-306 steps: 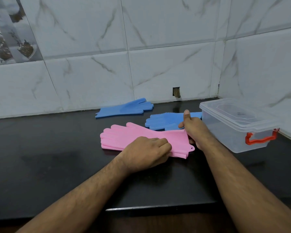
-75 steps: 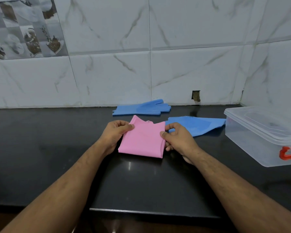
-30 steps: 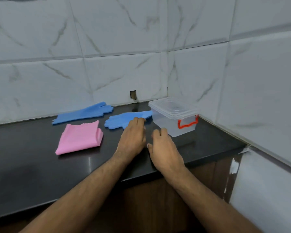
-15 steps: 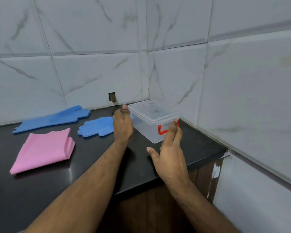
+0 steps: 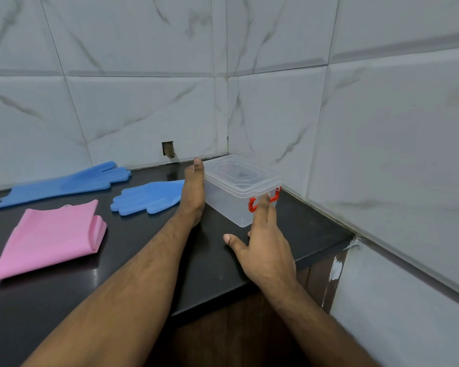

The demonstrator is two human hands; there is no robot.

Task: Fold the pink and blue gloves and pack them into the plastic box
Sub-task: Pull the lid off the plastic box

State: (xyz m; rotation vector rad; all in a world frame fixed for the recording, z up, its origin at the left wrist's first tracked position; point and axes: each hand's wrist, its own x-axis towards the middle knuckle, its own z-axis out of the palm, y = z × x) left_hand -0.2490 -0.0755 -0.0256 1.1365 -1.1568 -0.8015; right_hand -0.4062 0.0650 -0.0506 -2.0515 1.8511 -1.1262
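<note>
**Both hands at the lidded box**

We see the plastic box [image 5: 240, 193], lid on, in the table's [image 5: 210, 260] far right corner. Our left hand [image 5: 194, 190] lies against its left side, fingers straight and together. Our right hand [image 5: 264, 250] reaches its red latch [image 5: 252, 205], fingers straight, thumb spread. The folded pink gloves [image 5: 51, 238] and two flat blue gloves [image 5: 147, 197] lie to the left.

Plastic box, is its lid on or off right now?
On. The clear lid sits flat on the box, its red latch down.
</note>
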